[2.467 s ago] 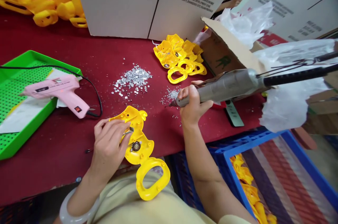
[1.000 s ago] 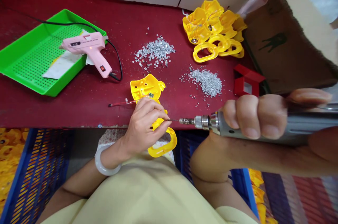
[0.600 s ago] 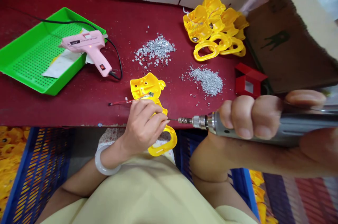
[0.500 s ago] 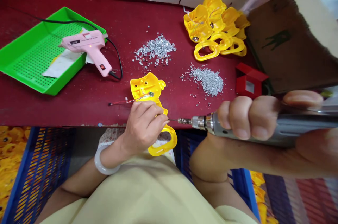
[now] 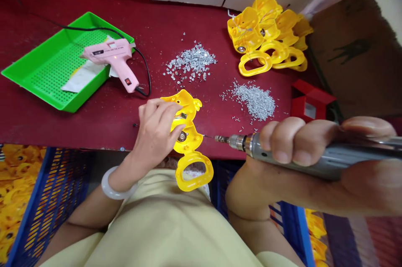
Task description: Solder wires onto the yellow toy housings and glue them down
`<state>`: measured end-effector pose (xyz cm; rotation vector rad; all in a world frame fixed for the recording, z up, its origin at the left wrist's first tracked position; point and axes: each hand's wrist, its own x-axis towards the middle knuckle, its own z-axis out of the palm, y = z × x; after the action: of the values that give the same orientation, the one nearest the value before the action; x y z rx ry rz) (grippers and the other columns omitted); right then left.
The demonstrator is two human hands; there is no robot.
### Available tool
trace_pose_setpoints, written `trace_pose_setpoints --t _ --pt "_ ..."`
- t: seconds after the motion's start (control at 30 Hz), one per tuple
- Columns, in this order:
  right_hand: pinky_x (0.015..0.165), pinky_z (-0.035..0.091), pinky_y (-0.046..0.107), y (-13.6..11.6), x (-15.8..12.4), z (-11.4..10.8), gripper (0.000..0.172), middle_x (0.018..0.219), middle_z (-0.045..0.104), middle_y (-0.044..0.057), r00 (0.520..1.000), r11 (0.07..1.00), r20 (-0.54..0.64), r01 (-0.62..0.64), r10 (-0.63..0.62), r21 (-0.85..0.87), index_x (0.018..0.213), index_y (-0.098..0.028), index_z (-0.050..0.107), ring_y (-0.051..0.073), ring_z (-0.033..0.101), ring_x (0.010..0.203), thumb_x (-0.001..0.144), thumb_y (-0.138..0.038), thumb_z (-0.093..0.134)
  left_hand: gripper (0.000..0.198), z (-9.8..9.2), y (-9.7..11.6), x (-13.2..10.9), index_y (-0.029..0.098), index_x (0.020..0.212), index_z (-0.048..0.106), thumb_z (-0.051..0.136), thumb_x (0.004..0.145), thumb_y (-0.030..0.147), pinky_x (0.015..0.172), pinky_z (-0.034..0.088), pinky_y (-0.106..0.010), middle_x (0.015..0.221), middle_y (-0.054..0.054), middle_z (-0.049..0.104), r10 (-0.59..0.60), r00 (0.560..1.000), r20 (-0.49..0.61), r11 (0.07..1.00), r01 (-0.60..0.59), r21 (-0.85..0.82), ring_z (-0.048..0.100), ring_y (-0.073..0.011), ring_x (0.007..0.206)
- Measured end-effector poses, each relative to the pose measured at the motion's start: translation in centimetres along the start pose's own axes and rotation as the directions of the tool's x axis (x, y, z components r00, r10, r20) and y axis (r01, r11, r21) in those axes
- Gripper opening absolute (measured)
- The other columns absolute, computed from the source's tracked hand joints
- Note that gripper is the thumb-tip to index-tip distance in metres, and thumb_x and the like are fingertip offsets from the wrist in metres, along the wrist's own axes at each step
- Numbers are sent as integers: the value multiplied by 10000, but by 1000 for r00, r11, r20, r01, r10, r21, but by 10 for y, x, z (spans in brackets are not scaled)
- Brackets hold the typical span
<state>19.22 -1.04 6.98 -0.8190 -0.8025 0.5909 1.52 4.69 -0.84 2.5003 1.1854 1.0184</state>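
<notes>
My right hand (image 5: 301, 139) is wrapped round a grey electric screwdriver (image 5: 333, 154), its thin bit pointing left at the edge of a yellow plastic shell (image 5: 186, 143). This shell lies at the table's front edge, hollow side up, with its ring handle hanging over my lap. Inside it are a small green circuit board (image 5: 184, 115) and a round metal part (image 5: 182, 136). My left hand (image 5: 158, 128) lies over the shell's left side, thumb and forefinger apart beside the board. Its other fingertips and most of the wires are hidden.
Small silver screws (image 5: 256, 99) and a pile of shiny metal pieces (image 5: 193, 61) lie beyond the shell. A pink glue gun (image 5: 114, 59) rests on a green tray (image 5: 73, 105). More yellow shells (image 5: 260, 32), a red box (image 5: 310, 101) and a cardboard box (image 5: 354, 49) stand right.
My left hand has moved left and up, away from the bit, uncovering the shell's middle and round metal part. The screwdriver stays in my right hand. The view has shifted slightly.
</notes>
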Motion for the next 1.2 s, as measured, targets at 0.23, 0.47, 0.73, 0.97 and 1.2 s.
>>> trace_pose_setpoints --t 0.23,0.47,0.73,0.97,1.2 --pt "393 358 283 9 11 10 95 477 466 -93 999 999 34 11 -10 -30 801 -251 674 91 373 376 708 -264 663 47 2 -13 11 188 880 641 599 898 178 836 386 -387 868 -21 693 -32 999 20 995 33 -93 610 -198 913" --pt "380 349 289 28 23 32 18 484 407 -93 994 993 72 88 -83 -79 779 -303 628 103 367 362 765 -292 632 85 9 -12 11 187 785 614 638 854 144 863 395 -411 884 -2 728 -71 997 -20 986 67 -152 628 -207 959" --pt "413 354 280 52 22 48 40 508 381 -83 994 991 67 96 -90 -95 836 -312 574 122 418 400 798 -298 570 98 16 -8 14 189 805 619 599 897 162 832 324 -408 766 10 704 39 997 -67 996 -33 80 613 -220 915" --pt "436 356 302 59 22 49 76 505 372 -76 993 986 102 81 -67 -147 875 -363 566 134 397 395 810 -384 598 124 17 -7 11 176 835 624 549 928 146 842 311 -406 741 -8 682 94 996 1 986 -94 141 606 -231 953" --pt "471 397 294 69 22 42 101 544 432 -78 973 983 214 123 -91 -140 959 -361 583 130 461 434 866 -393 604 151 18 -5 12 159 796 615 545 929 148 823 338 -382 800 -19 697 106 993 46 977 -113 182 595 -209 909"
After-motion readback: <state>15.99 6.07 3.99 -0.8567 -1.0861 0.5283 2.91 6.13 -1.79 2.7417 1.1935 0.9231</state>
